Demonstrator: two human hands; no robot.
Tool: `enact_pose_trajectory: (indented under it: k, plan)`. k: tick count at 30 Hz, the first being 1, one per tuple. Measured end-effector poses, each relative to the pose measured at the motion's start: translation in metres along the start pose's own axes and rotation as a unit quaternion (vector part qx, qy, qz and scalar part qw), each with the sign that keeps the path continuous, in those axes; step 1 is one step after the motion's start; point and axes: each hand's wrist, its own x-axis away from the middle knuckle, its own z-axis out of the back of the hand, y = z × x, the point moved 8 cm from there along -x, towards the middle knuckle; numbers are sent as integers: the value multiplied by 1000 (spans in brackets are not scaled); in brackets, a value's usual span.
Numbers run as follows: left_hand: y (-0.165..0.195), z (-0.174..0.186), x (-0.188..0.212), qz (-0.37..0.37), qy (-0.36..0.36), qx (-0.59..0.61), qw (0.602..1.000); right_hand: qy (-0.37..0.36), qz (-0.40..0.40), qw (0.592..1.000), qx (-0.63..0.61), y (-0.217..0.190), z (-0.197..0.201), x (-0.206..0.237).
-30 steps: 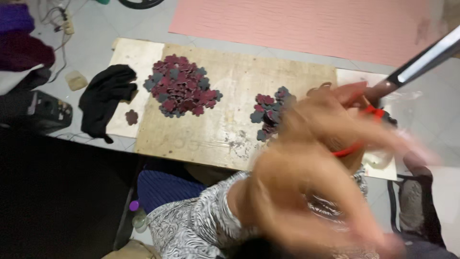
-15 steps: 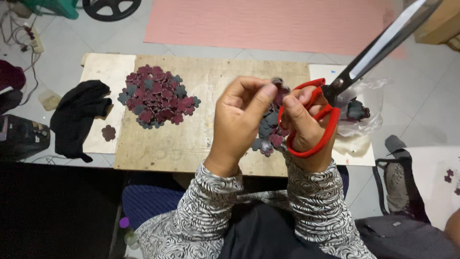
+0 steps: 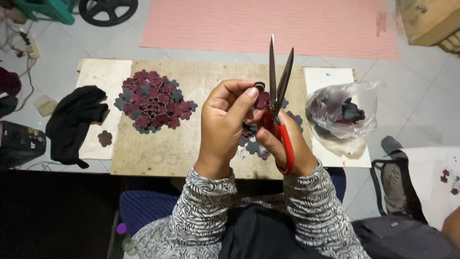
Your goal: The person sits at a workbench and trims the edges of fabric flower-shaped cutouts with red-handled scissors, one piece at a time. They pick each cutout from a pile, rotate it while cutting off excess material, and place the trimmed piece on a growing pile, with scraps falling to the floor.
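Observation:
My left hand [image 3: 225,122] pinches a small dark maroon flower-shaped piece [image 3: 262,98] between thumb and fingers. My right hand [image 3: 287,144] grips red-handled scissors [image 3: 278,91], blades pointing up and slightly apart, right beside that piece. Both hands hover over a low wooden board [image 3: 158,148]. Under them lies a small pile of cut flower pieces [image 3: 251,144], partly hidden by my hands. A larger heap of maroon and grey flower pieces [image 3: 153,100] sits on the board to the left.
A clear plastic bag [image 3: 342,112] with dark pieces rests on a white sheet at the right. A black cloth [image 3: 72,122] and one loose flower piece [image 3: 105,138] lie at the left. A pink mat [image 3: 268,24] is beyond the board.
The scissors swung from pointing up-right to nearly upright, blades now by the piece. My hands steadied and came together over the board; the view shifted slightly.

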Motion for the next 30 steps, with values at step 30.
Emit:
enact_pose_trajectory:
  k: [30]
  plan:
    - [25, 6, 7, 2, 31, -43, 999, -107, -67, 992, -27, -1, -24, 3]
